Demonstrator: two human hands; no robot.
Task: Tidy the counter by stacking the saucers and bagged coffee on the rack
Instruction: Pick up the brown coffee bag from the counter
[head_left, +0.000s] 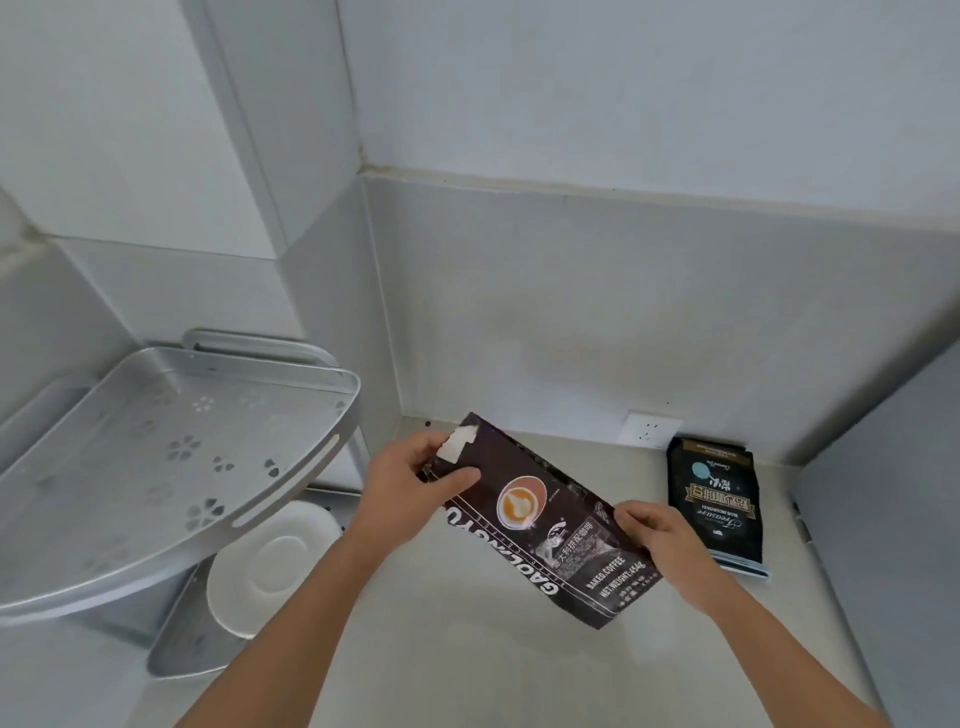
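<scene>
Head cam here, looking down into a pale counter (493, 675) corner. Both hands are on one dark coffee bag (545, 525), the one with a latte picture and "BAKED COFFEE" printed on it, held tilted above the counter around the middle of the shot. The left hand (410, 488) has its fingers pinched around the bag's far-left end, thumb across the front, right by a white patch. The right hand (660, 535) is curled closed on the near-right edge. A second dark coffee bag (714, 499) lies flat on the counter to the right, close to the back wall and a wall socket (649, 431). On the left sits the silver corner rack (171, 457), with a white saucer (270, 566) on its lower tier, partly hidden under the upper shelf.
</scene>
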